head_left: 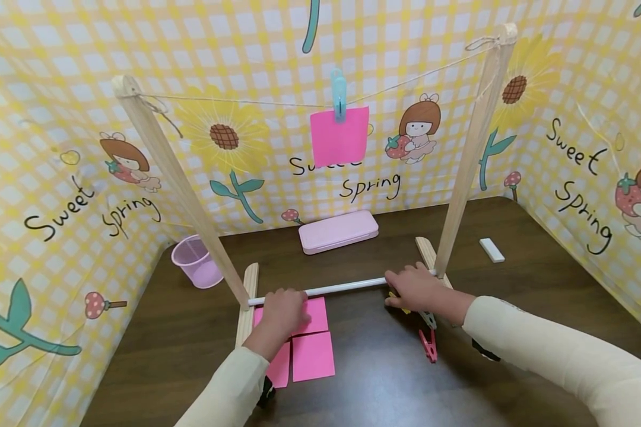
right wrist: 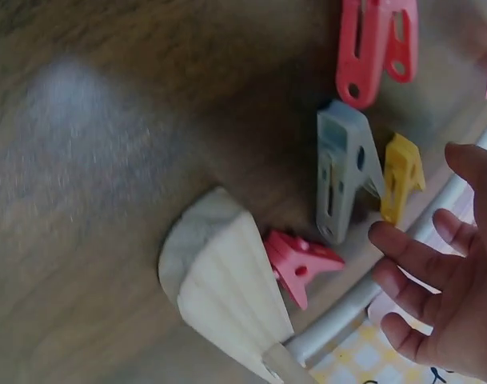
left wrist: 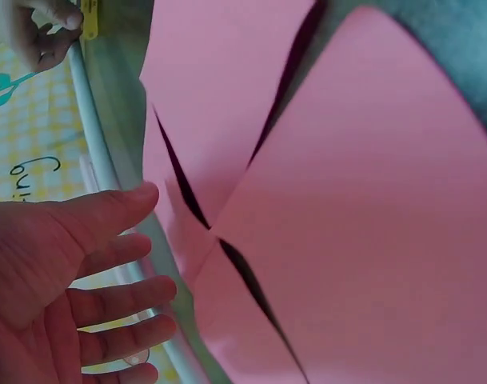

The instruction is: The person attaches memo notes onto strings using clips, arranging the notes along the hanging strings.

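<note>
My left hand (head_left: pixel 285 313) hovers over pink square paper notes (head_left: pixel 313 357), close to a white rod (head_left: pixel 347 287). Its fingers look extended with nothing between them in the left wrist view. Near the rod's right end is my right hand (head_left: pixel 418 289), fingers loosely bent and apart. A yellow clothespin (right wrist: pixel 401 178) lies by its fingertips; whether they touch is unclear. Beside it are a grey-blue clothespin (right wrist: pixel 345 172) and two pink clothespins, one farther out (right wrist: pixel 375 48) and a smaller one (right wrist: pixel 301 266) by the wooden foot.
A wooden frame (head_left: pixel 184 196) carries a string, where a light-blue clothespin (head_left: pixel 339 98) holds a pink note (head_left: pixel 340 137). Behind the rod lies a pink case (head_left: pixel 339 232). A purple basket (head_left: pixel 199 264) stands left, a white block (head_left: pixel 492 250) right. Patterned cloth surrounds the table.
</note>
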Action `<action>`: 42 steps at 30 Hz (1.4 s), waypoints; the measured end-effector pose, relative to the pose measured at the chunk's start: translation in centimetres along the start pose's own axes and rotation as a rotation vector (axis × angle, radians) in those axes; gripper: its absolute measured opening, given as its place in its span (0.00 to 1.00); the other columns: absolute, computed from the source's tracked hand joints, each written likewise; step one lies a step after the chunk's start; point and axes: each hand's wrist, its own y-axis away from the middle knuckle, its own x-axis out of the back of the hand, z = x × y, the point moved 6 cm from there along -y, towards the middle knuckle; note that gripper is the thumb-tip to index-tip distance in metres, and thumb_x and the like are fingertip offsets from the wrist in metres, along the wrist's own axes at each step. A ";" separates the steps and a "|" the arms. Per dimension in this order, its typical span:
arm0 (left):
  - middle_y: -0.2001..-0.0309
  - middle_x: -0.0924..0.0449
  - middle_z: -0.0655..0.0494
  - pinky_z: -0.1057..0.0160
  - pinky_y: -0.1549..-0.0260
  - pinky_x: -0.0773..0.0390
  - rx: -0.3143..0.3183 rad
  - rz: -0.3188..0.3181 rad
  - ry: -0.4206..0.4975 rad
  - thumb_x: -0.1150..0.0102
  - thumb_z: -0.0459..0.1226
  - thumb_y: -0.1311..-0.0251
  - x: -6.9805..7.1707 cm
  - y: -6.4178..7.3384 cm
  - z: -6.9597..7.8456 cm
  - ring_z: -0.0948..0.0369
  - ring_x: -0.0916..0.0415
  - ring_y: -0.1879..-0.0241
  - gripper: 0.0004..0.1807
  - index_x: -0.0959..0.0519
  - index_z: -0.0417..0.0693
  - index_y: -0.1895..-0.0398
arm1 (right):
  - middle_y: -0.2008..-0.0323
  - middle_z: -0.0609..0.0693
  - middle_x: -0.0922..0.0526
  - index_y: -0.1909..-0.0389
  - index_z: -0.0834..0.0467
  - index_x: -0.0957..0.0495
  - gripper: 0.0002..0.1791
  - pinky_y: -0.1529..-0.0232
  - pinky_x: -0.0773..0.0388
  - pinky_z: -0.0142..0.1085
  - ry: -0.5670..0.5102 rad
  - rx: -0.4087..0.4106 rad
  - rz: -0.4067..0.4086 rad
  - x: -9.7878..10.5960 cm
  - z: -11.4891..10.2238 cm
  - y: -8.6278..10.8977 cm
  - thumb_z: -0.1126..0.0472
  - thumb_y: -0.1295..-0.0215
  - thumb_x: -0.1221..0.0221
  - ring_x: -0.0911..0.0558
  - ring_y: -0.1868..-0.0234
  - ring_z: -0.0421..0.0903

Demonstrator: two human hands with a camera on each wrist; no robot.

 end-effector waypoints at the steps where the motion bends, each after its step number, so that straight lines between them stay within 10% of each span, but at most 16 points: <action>1: 0.74 0.23 0.53 0.48 0.63 0.28 0.001 -0.009 0.001 0.31 0.49 0.54 -0.2 0.0 0.1 0.51 0.26 0.67 0.15 0.20 0.50 0.69 | 0.86 0.41 0.33 0.73 0.52 0.36 0.21 0.72 0.41 0.41 0.004 -0.010 0.004 -0.1 0.0 0.0 0.43 0.44 0.39 0.30 0.76 0.47; 20: 0.55 0.23 0.45 0.43 0.49 0.36 0.044 -0.125 0.047 0.33 0.55 0.56 -2.0 0.0 0.8 0.45 0.28 0.52 0.32 0.23 0.43 0.53 | 0.86 0.40 0.34 0.78 0.50 0.36 0.19 0.74 0.42 0.39 -0.031 0.044 0.153 -1.2 -0.8 -0.5 0.51 0.49 0.33 0.28 0.76 0.47; 30: 0.72 0.26 0.51 0.48 0.58 0.30 0.032 -0.023 0.083 0.31 0.52 0.55 -1.4 0.2 0.8 0.51 0.26 0.64 0.19 0.21 0.46 0.70 | 0.86 0.40 0.35 0.79 0.50 0.38 0.20 0.74 0.44 0.38 -0.054 0.056 0.163 -1.0 -1.0 -0.4 0.52 0.49 0.33 0.28 0.76 0.46; 42: 0.65 0.23 0.46 0.51 0.54 0.28 0.001 0.044 0.125 0.30 0.47 0.54 -1.5 0.7 1.3 0.50 0.25 0.58 0.22 0.21 0.43 0.60 | 0.85 0.40 0.36 0.80 0.50 0.38 0.20 0.73 0.44 0.38 -0.063 0.053 0.158 -1.3 -0.8 -0.4 0.52 0.48 0.34 0.29 0.77 0.44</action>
